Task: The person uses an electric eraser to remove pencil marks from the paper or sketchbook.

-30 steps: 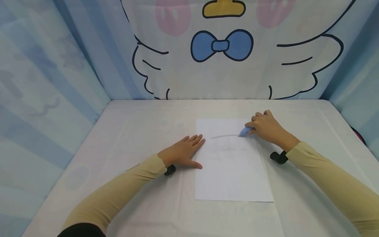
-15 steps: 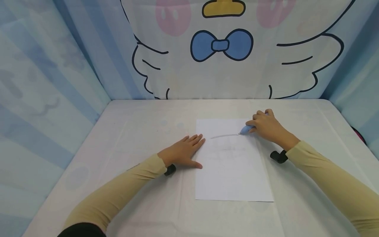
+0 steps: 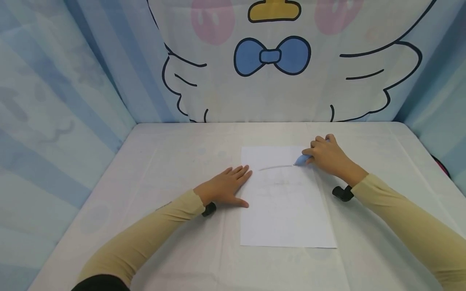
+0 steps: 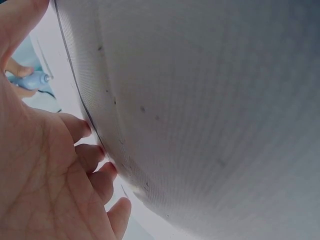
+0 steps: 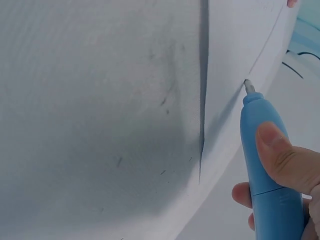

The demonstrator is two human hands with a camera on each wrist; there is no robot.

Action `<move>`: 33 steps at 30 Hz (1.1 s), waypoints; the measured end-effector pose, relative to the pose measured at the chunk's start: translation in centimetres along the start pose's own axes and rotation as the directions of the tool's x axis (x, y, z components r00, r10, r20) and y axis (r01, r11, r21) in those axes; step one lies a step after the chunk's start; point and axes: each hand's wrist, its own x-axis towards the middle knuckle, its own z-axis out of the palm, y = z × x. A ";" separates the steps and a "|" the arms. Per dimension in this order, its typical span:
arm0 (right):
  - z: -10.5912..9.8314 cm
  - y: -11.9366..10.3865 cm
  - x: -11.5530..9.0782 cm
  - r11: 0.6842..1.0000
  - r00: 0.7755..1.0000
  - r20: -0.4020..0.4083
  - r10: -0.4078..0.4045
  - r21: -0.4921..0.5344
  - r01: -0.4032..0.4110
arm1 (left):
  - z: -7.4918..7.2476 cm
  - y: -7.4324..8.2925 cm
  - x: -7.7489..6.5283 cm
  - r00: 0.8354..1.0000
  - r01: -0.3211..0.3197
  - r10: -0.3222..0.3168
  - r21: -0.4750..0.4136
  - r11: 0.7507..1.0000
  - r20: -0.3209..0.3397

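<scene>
My left hand (image 3: 225, 188) lies with spread fingers across the left edge of a white sheet of paper (image 3: 284, 222), its fingertips on the sheet. Its palm and bent fingers show in the left wrist view. My right hand (image 3: 330, 157) holds a thick blue pen-shaped tool (image 5: 267, 150), thumb along one side and fingers behind it. The tool's narrow metal tip (image 5: 249, 86) meets the paper at the right end of a thin grey line (image 3: 274, 167). Fainter grey smudges mark the sheet below that line. The tool's back end is mostly hidden by the hand.
The sheet lies on a table with a pale cloth (image 3: 174, 157). A printed curtain (image 3: 269, 97) with a blue bow tie stands behind the table's far edge, and blue-white curtains (image 3: 47, 141) flank it. Dark wrist cameras (image 3: 343, 193) sit under both wrists.
My right hand and the blue tool's tip have shifted very slightly up the sheet since a second ago. The left hand and the paper have stayed put.
</scene>
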 end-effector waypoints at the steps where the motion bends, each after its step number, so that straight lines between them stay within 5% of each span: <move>1: 0.0 0.0 0.0 1.000 1.000 -0.002 -0.001 -0.001 0.001 | 0.0 0.0 0.0 1.000 0.001 -0.001 0.000 1.000 0.000; 33: 0.0 -0.7 0.7 0.999 1.000 -0.011 -0.020 -0.036 0.020 | -0.1 0.0 0.0 1.000 0.002 -0.002 -0.006 1.000 0.010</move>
